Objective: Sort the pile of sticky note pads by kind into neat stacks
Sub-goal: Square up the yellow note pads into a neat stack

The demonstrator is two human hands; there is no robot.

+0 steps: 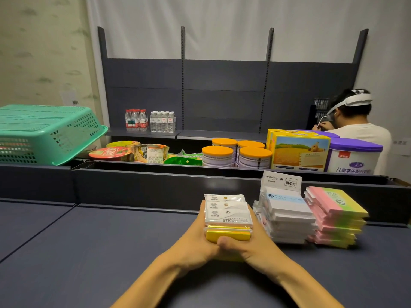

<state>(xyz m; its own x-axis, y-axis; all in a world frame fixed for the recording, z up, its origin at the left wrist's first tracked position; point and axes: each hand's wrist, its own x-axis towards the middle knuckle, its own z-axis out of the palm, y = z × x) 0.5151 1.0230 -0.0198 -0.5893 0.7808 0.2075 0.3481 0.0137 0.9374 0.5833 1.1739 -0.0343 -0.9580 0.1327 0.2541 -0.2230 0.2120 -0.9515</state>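
A stack of wrapped yellow sticky note pads with white "STICKNOTES" labels stands on the dark table. My left hand grips its left side and my right hand grips its right side, thumbs meeting at the near yellow edge. Right of it stands a stack of white pads in clear wrappers, a hang-tag card sticking up behind. Further right is a stack of pink-green-yellow pads, slightly uneven.
A dark raised ledge runs behind the stacks. Beyond it lie noodle bowls, orange-lidded tins, a yellow box and a purple-lidded tub. A green basket sits upside down at left. Another person works at back right.
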